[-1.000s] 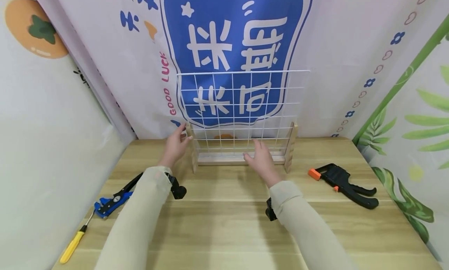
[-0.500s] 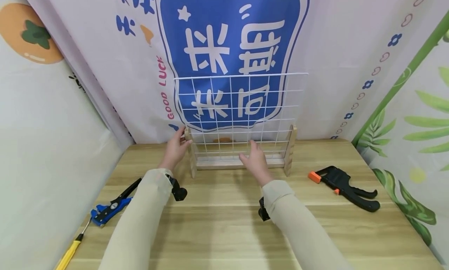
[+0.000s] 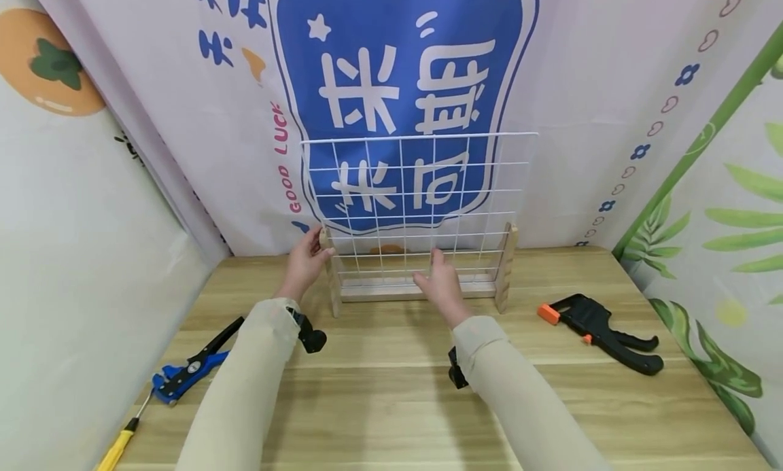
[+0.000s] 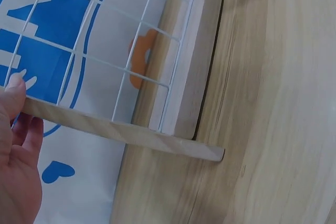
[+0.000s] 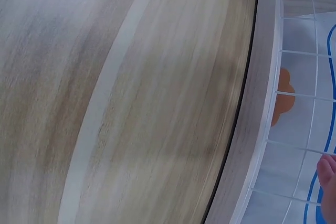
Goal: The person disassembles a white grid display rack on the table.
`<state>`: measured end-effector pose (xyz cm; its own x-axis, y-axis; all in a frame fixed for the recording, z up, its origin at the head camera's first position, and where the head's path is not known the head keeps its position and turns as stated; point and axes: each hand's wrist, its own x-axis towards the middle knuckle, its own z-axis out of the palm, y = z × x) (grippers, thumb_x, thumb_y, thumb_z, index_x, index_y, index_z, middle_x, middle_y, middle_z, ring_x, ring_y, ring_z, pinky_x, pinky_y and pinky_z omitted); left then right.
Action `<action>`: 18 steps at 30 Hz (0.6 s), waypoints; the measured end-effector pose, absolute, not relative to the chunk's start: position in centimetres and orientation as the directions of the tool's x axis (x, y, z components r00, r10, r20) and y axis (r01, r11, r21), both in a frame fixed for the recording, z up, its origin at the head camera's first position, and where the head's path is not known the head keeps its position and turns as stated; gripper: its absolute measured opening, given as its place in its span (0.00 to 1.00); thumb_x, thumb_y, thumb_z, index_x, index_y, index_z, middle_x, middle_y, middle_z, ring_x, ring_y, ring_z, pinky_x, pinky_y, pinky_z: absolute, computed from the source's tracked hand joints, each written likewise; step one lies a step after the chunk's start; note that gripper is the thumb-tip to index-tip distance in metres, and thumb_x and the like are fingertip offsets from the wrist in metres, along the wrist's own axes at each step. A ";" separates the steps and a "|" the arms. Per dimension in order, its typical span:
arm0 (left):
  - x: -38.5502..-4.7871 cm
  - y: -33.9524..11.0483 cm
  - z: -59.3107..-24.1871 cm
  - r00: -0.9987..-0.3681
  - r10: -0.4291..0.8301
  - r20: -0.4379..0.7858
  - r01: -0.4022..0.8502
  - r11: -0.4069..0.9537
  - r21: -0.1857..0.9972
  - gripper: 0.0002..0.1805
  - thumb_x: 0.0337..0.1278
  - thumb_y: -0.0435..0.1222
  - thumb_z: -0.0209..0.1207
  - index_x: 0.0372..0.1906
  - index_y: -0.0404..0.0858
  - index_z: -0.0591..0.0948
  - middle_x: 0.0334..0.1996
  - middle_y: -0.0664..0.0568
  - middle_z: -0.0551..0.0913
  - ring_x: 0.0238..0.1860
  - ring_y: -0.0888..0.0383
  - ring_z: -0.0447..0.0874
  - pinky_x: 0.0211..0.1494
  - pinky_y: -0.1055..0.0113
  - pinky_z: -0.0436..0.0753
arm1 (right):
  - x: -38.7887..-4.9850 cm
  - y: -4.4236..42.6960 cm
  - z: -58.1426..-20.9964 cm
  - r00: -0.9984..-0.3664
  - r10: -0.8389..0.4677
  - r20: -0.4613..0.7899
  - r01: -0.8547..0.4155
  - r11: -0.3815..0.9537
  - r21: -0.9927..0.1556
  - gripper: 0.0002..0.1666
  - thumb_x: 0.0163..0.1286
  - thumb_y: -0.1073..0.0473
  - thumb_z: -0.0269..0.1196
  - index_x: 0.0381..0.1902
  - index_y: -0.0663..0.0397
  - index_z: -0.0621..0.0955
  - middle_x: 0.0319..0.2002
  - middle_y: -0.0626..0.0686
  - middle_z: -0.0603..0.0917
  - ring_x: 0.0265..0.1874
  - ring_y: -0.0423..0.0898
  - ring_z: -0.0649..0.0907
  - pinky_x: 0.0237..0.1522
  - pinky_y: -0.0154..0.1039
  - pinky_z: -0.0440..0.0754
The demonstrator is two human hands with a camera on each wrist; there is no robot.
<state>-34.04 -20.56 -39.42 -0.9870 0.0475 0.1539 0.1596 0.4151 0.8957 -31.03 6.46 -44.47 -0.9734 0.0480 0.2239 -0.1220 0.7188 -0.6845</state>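
Observation:
A white wire grid panel [image 3: 400,192] stands upright between two notched wooden side posts, above a wooden crossbar [image 3: 397,293]. My left hand [image 3: 302,266] holds the top of the left post [image 3: 332,274], thumb on one side and fingers on the other; the left wrist view shows this grip around the post [image 4: 126,132]. In front of the grid's lower middle is my right hand [image 3: 443,287], its thumb and fingers apart. Its fingertips [image 5: 326,167] reach a grid wire at the right wrist view's edge; whether they press on it is unclear. The right post [image 3: 505,270] stands untouched.
A black clamp with orange pads [image 3: 596,328] lies on the wooden table [image 3: 379,403] at right. At left lie blue-and-black wire strippers [image 3: 189,369] and a yellow-handled screwdriver [image 3: 116,447]. A printed cloth [image 3: 575,117] hangs close behind the rack.
My right hand has shifted left along the lower grid. The left hand stays at the left post. The head view has tilted slightly, so the whole scene sits lower.

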 end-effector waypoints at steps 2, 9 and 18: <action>-33.9 -20.7 -39.5 -0.987 0.034 0.159 0.159 0.398 0.904 0.34 0.60 0.28 0.55 0.69 0.31 0.56 0.66 0.35 0.61 0.67 0.45 0.61 0.69 0.57 0.64 | -31.1 6.3 -44.5 -0.972 0.052 0.228 -0.120 0.728 -0.675 0.37 0.58 0.53 0.65 0.59 0.65 0.64 0.39 0.61 0.79 0.32 0.56 0.80 0.36 0.46 0.84; -33.5 -20.8 -40.2 -0.984 0.058 0.170 0.180 0.311 0.933 0.33 0.58 0.26 0.56 0.68 0.29 0.57 0.64 0.34 0.65 0.65 0.45 0.64 0.68 0.56 0.66 | -30.9 6.3 -44.5 -0.954 0.088 0.287 -0.121 0.762 -0.637 0.32 0.56 0.53 0.67 0.51 0.64 0.67 0.23 0.60 0.77 0.22 0.56 0.78 0.26 0.48 0.81; -32.5 -21.5 -39.9 -0.984 0.082 0.158 0.177 0.335 0.925 0.32 0.57 0.26 0.57 0.66 0.30 0.60 0.62 0.32 0.67 0.63 0.43 0.66 0.65 0.53 0.69 | -30.7 5.7 -44.5 -0.955 0.117 0.274 -0.097 0.748 -0.656 0.35 0.57 0.47 0.68 0.50 0.65 0.68 0.26 0.59 0.78 0.27 0.57 0.81 0.31 0.48 0.83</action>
